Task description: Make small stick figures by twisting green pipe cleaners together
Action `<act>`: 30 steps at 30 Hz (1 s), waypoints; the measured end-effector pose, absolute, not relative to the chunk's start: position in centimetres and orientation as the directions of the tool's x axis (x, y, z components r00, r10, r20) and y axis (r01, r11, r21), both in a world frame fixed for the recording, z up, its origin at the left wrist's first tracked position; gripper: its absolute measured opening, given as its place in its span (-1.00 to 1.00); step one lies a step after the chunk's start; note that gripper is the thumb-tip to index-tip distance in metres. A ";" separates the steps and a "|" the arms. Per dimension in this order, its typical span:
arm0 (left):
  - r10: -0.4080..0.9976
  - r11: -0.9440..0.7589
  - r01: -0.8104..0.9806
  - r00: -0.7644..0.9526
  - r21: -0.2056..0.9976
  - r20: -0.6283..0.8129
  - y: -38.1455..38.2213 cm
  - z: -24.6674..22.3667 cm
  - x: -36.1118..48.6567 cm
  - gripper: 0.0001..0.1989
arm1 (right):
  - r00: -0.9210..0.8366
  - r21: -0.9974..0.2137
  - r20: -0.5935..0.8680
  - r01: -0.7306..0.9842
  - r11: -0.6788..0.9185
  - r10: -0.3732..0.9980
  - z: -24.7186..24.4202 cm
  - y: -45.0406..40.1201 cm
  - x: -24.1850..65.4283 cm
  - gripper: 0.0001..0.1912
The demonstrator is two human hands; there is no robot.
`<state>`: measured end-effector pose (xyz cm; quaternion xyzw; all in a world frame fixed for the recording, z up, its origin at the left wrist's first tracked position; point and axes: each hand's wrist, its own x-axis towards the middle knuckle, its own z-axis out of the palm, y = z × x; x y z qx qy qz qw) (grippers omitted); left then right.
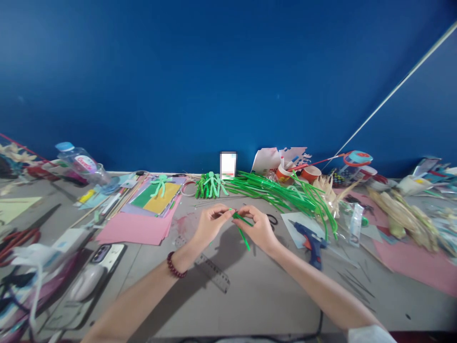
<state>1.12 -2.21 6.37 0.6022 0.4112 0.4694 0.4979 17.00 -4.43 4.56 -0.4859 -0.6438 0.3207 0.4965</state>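
A green pipe cleaner (244, 238) is pinched between both hands above the middle of the table, its bent ends hanging down below the fingers. My left hand (213, 221) is closed at its left end, thumb against fingertips. Around the other part, the thumb and fingers of my right hand (259, 228) are closed. Behind the hands stand several light and dark green pipe-cleaner figures (210, 185). A large bundle of green pipe cleaners (271, 186) lies to their right. Under my left forearm is a clear ruler (214, 274).
A blue glue gun (312, 243) rests right of my right hand, near black scissors (273, 220). Pink paper (135, 228) lies left, with another green figure (160, 185) on coloured sheets above it. Further left are a phone (109, 257) and a plastic bottle (80, 162).
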 end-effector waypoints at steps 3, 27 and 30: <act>0.966 -0.156 -0.027 0.206 0.987 0.158 -2.3 6.5 1.2 -0.81 | 0.009 -0.883 0.377 0.306 0.356 0.926 4.2 -4.7 16.7 -0.83; 0.983 -0.102 -0.066 0.144 0.993 0.110 -2.6 6.6 1.3 -0.81 | 0.071 -0.959 0.249 0.155 0.236 0.966 3.5 -4.5 16.6 -0.83; 0.989 -0.087 -0.046 0.119 0.995 0.092 -2.7 6.7 1.3 -0.75 | 0.119 -0.983 0.184 0.026 0.182 0.976 3.6 -4.3 16.6 -0.78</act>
